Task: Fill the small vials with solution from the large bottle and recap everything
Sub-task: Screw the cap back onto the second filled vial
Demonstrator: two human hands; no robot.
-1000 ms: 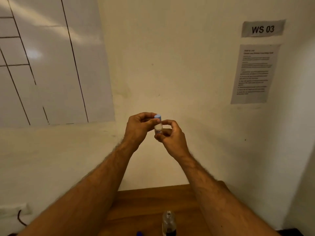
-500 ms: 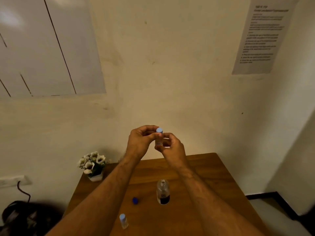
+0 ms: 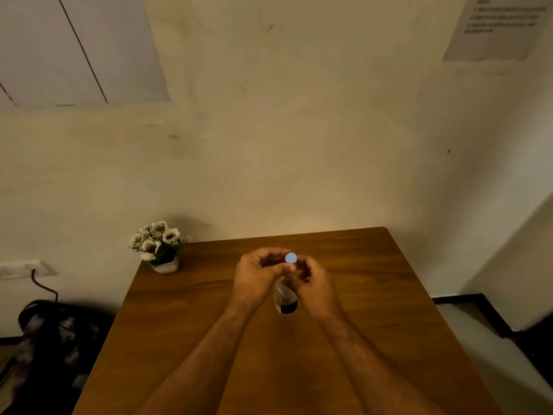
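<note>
A: Fingers (image 3: 281, 267) of the left hand (image 3: 257, 275) curl around the pale blue cap (image 3: 291, 258) of a small vial, thumb pressed across the front just under the cap's round top. What is the other hand doing?

B: The right hand (image 3: 314, 284) sits just right of that pinch, fingers (image 3: 302, 272) curled in toward the vial's body, which is mostly hidden between the two hands. It looks like a bracing grip: one hand steadies the vial while the other turns the cap. Whether the cap is going on or coming off, I cannot tell.

A: And where is the large bottle?

B: The large bottle (image 3: 286, 301) appears directly beneath the fingers, standing upright on the table (image 3: 374, 280) between the wrists. It is clear, with dark liquid low in it and a dark label. Its neck is hidden behind the hands, so I cannot say whether it is capped. Keeping it close under the hands probably keeps pours short.

A: What lies around them?

B: A brown wooden tabletop pushed against a cream wall. Far left of the fingers, at the table's back corner, a small white pot of white flowers (image 3: 158, 245). Further left, beyond the table, a wall socket (image 3: 21, 268) with a dark cable and a dark bag (image 3: 59, 339) on the floor. High to the right, a printed sheet (image 3: 502, 25), too blurred to read; high to the left, a whiteboard (image 3: 74, 46) with ruled lines.
</note>
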